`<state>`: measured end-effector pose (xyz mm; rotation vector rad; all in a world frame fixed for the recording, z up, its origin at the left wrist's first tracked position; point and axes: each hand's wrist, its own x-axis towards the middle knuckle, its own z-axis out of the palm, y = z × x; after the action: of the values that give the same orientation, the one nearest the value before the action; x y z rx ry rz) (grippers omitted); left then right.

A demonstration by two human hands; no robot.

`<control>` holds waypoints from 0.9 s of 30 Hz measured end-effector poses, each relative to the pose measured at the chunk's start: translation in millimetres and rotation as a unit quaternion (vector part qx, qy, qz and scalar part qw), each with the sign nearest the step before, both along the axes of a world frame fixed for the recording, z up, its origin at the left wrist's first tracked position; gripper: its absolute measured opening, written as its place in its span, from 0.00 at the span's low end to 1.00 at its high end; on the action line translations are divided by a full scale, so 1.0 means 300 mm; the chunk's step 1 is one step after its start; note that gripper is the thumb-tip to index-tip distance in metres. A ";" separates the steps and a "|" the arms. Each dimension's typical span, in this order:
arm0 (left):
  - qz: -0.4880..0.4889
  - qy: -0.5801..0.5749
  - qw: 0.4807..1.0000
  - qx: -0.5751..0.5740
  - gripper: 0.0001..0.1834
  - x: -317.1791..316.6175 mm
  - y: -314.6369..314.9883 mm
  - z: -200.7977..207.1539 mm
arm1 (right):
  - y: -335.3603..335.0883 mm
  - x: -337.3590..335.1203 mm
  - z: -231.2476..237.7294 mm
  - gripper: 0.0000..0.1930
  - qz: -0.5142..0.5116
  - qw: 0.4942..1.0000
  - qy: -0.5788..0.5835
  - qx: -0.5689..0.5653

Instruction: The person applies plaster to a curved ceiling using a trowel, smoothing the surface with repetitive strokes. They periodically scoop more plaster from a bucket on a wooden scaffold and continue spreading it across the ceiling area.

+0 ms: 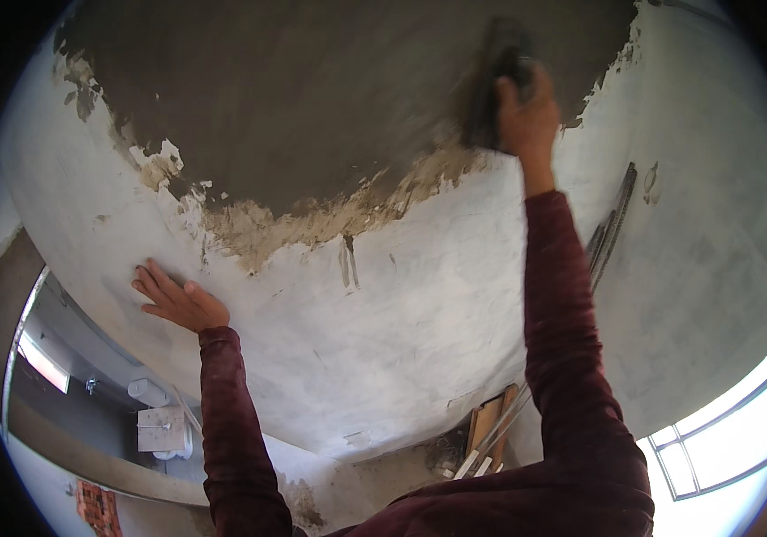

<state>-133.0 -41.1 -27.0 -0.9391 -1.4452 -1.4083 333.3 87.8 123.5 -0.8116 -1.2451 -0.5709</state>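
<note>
High on the wall, my right hand (529,112) grips a dark plastering float (489,89), blurred by motion. The float lies against a broad patch of wet grey-brown plaster (312,98), near its right side. Ragged, thinly smeared edges of that patch run over the white wall (383,331). My left hand (179,300) rests flat on the white wall below and left of the patch, fingers spread, holding nothing. Dark red sleeves cover both arms.
Through a doorway (21,340) at the lower left, a toilet (164,430) shows. Boards and long strips (486,430) lean in the lower corner. Dark bars (612,224) stand along the right side. A barred window (724,421) is at the lower right. Exposed brick (98,508) shows lower left.
</note>
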 end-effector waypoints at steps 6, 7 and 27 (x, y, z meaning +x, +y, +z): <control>0.003 -0.002 1.000 0.016 0.46 -0.021 0.028 -0.002 | -0.308 -0.655 -0.575 0.32 0.157 0.941 -0.270 -0.130; 0.009 -0.008 1.000 0.024 0.46 -0.031 0.027 -0.002 | -0.354 -0.648 -0.650 0.31 0.217 0.897 -0.351 -0.155; 0.087 0.002 0.996 -0.012 0.39 -0.087 0.015 0.006 | -0.302 -0.364 -0.657 0.33 0.210 0.929 -0.250 -0.172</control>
<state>-158.9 -36.6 -25.3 -0.8104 -1.5059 -1.2619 224.0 -2.8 -73.6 -0.6720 -1.9693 -0.2083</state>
